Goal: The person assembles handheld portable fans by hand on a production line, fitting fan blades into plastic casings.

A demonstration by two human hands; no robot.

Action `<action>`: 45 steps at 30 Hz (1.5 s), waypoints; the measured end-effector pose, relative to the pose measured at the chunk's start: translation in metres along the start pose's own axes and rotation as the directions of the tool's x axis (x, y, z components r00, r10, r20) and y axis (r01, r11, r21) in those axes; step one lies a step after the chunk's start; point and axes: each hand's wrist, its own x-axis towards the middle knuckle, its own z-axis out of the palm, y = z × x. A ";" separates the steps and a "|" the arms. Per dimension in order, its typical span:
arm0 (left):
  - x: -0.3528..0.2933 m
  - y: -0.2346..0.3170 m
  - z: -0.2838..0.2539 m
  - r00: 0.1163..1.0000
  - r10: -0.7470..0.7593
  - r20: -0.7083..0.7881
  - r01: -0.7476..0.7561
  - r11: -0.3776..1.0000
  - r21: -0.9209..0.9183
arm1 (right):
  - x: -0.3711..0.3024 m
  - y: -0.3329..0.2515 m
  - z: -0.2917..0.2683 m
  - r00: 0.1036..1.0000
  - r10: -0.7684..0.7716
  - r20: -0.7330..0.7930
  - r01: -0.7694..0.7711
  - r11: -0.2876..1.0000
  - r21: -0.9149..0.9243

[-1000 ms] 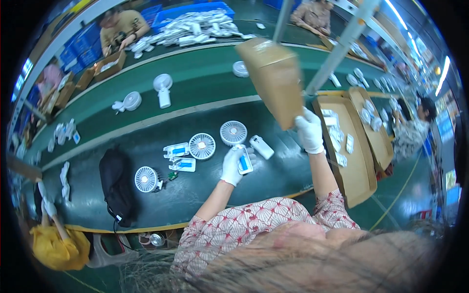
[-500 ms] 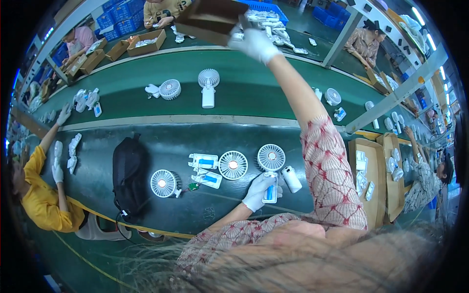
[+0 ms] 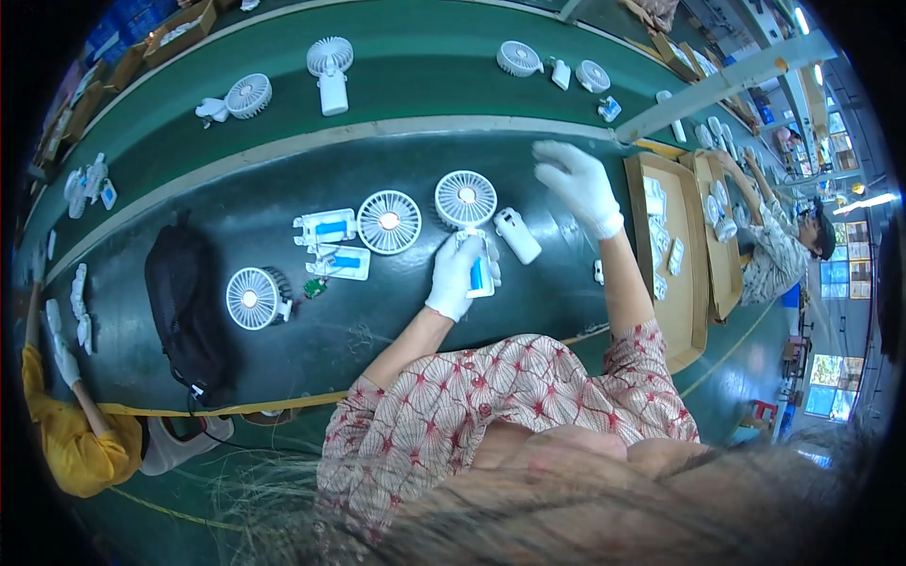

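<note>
My left hand (image 3: 455, 275), in a white glove, is closed round the opened handle of a small white handheld fan (image 3: 465, 198). A blue battery (image 3: 481, 274) shows in that handle. My right hand (image 3: 579, 185), also gloved, is raised over the table's far right part with its fingers stretched out and nothing in it. Between the hands lies a white handle cover (image 3: 517, 236). Left of the held fan are a round fan head (image 3: 389, 223), two white handle shells with blue batteries (image 3: 340, 262), a green circuit board (image 3: 315, 288) and another fan head (image 3: 253, 298).
A black bag (image 3: 184, 307) lies on the table's left. Cardboard boxes (image 3: 694, 325) with white parts stand at the right. Beyond the table runs a green conveyor belt (image 3: 415, 75) carrying several fans. A co-worker in yellow (image 3: 90, 453) is at the left, another person (image 3: 779, 255) at the right.
My right hand has come back from a brown cardboard box beyond the belt and is now empty above the table. My left hand keeps hold of the fan. The view has shifted.
</note>
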 end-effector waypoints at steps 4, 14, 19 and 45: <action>-0.002 -0.007 0.003 0.999 0.043 -0.009 -0.043 0.999 0.032 | -0.075 0.026 0.008 0.981 0.165 0.098 -0.127 0.943 -0.307; -0.004 -0.015 0.002 0.999 0.049 -0.021 -0.049 0.999 -0.006 | -0.100 0.022 0.044 0.998 0.053 0.029 -0.032 0.872 -0.488; -0.001 -0.014 0.002 0.999 0.039 0.019 -0.035 0.984 -0.176 | -0.109 0.004 0.044 0.907 0.327 0.266 -0.413 0.815 0.406; -0.006 -0.009 0.002 0.994 0.056 0.092 -0.017 0.927 -0.374 | -0.092 -0.069 0.051 0.954 -0.023 0.298 0.171 0.859 -0.482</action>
